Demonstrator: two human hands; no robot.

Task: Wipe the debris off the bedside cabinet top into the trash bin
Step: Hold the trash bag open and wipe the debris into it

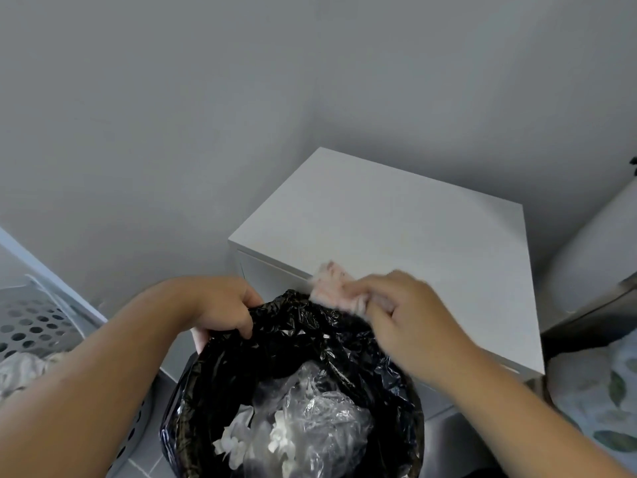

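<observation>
The white bedside cabinet top (396, 222) fills the middle right, and I see no debris on it. Pressed against its front left corner is the trash bin (213, 384), lined with a black bag that holds clear plastic and white scraps. My left hand (220, 307) grips the bin's rim and bag at the far left side. My right hand (400, 312) holds a pale pink cloth (331, 284), blurred by motion, at the cabinet's front edge, just over the bin's mouth.
A white perforated laundry basket (31, 326) with cloth inside stands at the left. A bed with a leaf-patterned cover (606, 401) lies at the right, close to the cabinet. Grey walls meet in a corner behind the cabinet. Grey floor tiles (148, 460) show below.
</observation>
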